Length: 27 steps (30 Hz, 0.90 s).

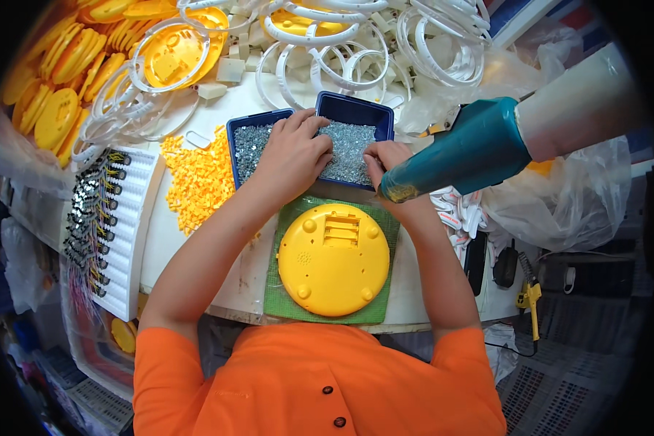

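A round yellow plastic housing [334, 269] with an open battery compartment lies on a green mat [283, 301] in front of me. Beyond it stand two dark blue bins, a left bin [234, 138] and a right bin [356, 109], filled with small silvery screws. My left hand [298, 149] rests over where the bins meet, its fingers bent down and closed at the screws in the right bin. At that bin's near right corner is my right hand [386, 156], fingers curled inward, partly hidden by a teal tapered tool [458, 149]. What either hand pinches is hidden.
Small yellow parts [196, 182] are heaped left of the bins, beside a white ribbed tray [127, 240] of wired components. White rings [341, 43] and yellow housings [58, 116] pile up behind. Plastic bags [581, 196] and a yellow-handled tool [530, 294] lie right.
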Available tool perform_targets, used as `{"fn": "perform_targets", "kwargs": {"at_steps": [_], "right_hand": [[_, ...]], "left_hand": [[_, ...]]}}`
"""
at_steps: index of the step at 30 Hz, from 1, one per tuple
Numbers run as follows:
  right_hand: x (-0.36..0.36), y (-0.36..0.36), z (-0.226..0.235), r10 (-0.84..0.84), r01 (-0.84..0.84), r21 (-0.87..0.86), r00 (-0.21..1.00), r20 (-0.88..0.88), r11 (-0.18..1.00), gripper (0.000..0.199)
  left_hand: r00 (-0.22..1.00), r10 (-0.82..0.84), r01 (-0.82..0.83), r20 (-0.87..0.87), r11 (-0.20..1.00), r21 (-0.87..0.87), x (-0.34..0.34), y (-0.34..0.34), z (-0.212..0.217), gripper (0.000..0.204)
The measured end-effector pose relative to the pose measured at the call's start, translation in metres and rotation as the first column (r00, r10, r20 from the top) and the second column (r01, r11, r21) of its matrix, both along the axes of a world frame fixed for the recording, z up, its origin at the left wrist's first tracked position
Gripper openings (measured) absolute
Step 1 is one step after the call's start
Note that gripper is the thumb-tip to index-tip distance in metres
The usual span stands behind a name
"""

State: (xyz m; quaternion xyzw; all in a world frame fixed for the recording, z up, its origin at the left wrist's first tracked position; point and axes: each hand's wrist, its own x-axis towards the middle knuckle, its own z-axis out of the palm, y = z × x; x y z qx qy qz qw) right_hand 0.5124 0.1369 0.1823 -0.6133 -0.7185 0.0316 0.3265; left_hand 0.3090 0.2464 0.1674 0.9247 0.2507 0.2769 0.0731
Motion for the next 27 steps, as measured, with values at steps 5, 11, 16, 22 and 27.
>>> {"fn": "perform_targets", "kwargs": {"at_steps": [5,11,16,22,27], "right_hand": [[0.006,-0.015,-0.012,-0.129,0.119,-0.052,0.955,-0.266,0.992,0.009],[0.012,-0.036,-0.019,-0.164,0.172,0.002,0.942,-0.294,0.985,0.013],[-0.007,-0.096,0.019,-0.423,0.298,-0.334,0.807,-0.411,0.894,0.014],[-0.031,-0.167,-0.009,-0.509,0.384,-0.336,0.678,-0.53,0.86,0.009],[-0.06,-0.183,-0.025,-0.535,0.432,-0.315,0.665,-0.522,0.845,0.009]], "left_hand": [[0.992,0.02,-0.014,0.126,0.999,-0.049,-0.004,-0.005,-0.003,0.012],[0.982,0.004,0.011,0.191,0.997,-0.078,0.001,-0.01,-0.006,0.013],[0.974,-0.007,0.017,0.225,0.999,-0.04,-0.009,-0.007,-0.009,0.01],[0.968,-0.04,0.08,0.248,0.985,-0.154,-0.002,-0.017,-0.001,0.01],[0.965,0.062,0.052,0.254,0.907,-0.417,-0.031,-0.057,0.014,0.011]]}}
